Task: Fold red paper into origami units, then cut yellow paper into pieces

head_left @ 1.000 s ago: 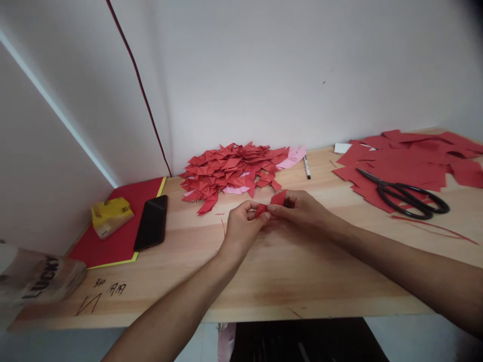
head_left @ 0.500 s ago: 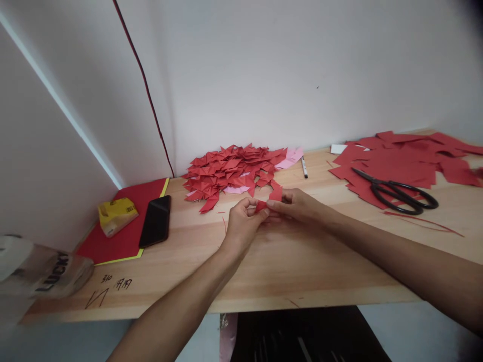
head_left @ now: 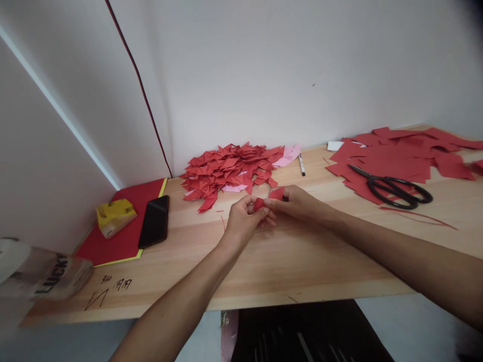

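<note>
Red paper has tilted, left hand and right hand pinching it.

The one camera sits on the person's head, above the front of the pale wood-grained bench, facing forward and down, so that the bare left hand and the bare right hand fall near the middle at close range. Its wide view runs from a clear plastic bottle with dark lettering to a spread of flat red paper pieces, each cut by a side edge, and the plain whitish wall fills the top.
</note>
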The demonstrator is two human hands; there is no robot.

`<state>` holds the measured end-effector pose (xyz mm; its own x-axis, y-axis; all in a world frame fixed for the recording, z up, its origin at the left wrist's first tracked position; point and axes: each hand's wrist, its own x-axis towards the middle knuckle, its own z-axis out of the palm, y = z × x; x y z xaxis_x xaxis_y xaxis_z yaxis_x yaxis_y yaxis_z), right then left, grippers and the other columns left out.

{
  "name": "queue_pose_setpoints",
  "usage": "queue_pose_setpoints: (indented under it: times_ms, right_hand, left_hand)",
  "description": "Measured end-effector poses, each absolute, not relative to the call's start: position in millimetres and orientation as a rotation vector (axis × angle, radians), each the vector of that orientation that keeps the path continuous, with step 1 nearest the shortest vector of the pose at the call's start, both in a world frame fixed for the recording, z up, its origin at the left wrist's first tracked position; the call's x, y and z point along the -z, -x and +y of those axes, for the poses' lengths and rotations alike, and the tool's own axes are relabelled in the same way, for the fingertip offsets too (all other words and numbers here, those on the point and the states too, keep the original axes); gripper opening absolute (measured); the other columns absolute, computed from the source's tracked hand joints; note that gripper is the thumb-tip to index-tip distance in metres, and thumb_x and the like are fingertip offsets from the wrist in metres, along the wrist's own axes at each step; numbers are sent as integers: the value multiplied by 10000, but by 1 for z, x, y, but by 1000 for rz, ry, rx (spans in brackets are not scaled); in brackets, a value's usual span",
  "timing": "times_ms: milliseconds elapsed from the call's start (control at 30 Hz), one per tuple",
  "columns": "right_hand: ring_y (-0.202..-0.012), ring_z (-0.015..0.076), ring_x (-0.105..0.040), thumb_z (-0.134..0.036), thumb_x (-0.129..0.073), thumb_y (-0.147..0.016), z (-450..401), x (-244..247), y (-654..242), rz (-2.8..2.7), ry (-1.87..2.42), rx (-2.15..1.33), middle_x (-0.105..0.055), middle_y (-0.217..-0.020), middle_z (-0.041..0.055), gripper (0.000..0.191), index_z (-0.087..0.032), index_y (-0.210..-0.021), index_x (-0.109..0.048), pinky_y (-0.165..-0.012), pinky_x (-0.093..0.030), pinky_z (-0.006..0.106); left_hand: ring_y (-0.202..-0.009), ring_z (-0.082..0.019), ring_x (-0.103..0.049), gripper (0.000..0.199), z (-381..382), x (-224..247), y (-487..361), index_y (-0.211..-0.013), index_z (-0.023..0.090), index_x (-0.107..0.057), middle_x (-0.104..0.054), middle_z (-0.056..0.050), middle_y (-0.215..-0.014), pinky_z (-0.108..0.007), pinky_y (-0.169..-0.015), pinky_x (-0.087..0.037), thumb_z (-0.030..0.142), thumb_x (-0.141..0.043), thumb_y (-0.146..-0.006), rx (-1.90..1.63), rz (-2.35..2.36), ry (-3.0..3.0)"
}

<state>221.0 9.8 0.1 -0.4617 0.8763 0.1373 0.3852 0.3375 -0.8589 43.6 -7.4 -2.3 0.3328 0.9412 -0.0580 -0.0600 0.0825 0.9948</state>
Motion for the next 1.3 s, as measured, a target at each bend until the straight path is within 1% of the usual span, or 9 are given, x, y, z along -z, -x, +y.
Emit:
queue_pose_setpoints:
  times_ms: [133,200,333,567,700,867,967,1100,1300]
  right_hand:
    - [-651,152,-561,-559,-514,-888,7,-2,-220,-2021,995,-1123,-663,-702,19,447,-191,-660,-624,-628,-408,271]
    - [-670,151,-567,-535,-504,-906,6,-3,-221,-2036,914,-1137,-659,-709,17,434,-188,-673,-618,-645,-409,269]
    - [-643,136,-539,-520,-494,-920,6,-3,-224,-2065,860,-1196,-658,-715,21,429,-175,-713,-643,-622,-388,260]
    - [-626,128,-515,-509,-522,-905,10,2,-221,-1967,962,-1124,-621,-679,5,401,-179,-684,-574,-604,-374,255]
    - [-593,115,-503,-495,-512,-914,12,2,-222,-1987,929,-1179,-614,-648,5,421,-168,-659,-584,-578,-360,249]
    - [-554,106,-467,-536,-516,-903,16,8,-225,-1989,949,-1205,-596,-622,9,464,-152,-657,-600,-528,-325,243]
    - [-572,111,-487,-537,-493,-919,16,9,-224,-1993,981,-1152,-611,-636,12,476,-157,-652,-597,-554,-346,246]
    - [-593,128,-512,-564,-450,-928,13,8,-222,-2006,1045,-1104,-624,-641,26,526,-164,-620,-596,-579,-362,262]
    - [-528,97,-435,-581,-540,-868,18,14,-224,-1910,1103,-1161,-575,-607,-14,464,-163,-668,-576,-527,-306,249]
  left_hand:
    - [-601,-156,-689,296,-6,5,-43,-882,149,-552,-717,-41,-714,-238,-591,-477,327,-737,-736,-1008,881,-1221]
    - [-609,-155,-690,297,-6,5,-43,-879,146,-547,-712,-40,-715,-237,-598,-476,318,-738,-730,-974,858,-1209]
    - [-588,-135,-674,277,-7,2,-42,-869,148,-523,-703,-28,-705,-244,-626,-493,268,-732,-733,-941,832,-1206]
    - [-591,-146,-683,294,-3,5,-41,-892,149,-513,-714,-43,-728,-230,-587,-470,294,-728,-752,-983,850,-1234]
    - [-599,-150,-687,289,-4,6,-42,-901,151,-495,-712,-40,-718,-245,-619,-501,260,-720,-755,-949,798,-1232]
    - [-580,-157,-680,332,-6,5,-43,-922,162,-476,-708,-30,-695,-252,-593,-508,263,-736,-740,-942,780,-1221]
    - [-579,-169,-687,387,-5,5,-44,-961,169,-464,-711,-23,-689,-274,-610,-525,280,-751,-728,-963,775,-1218]
    - [-536,-151,-669,381,-5,5,-44,-965,170,-447,-710,-22,-669,-244,-567,-503,271,-737,-739,-945,796,-1220]
    - [-535,-145,-658,411,-4,6,-44,-987,178,-441,-696,0,-644,-258,-576,-524,272,-748,-730,-1029,790,-1220]
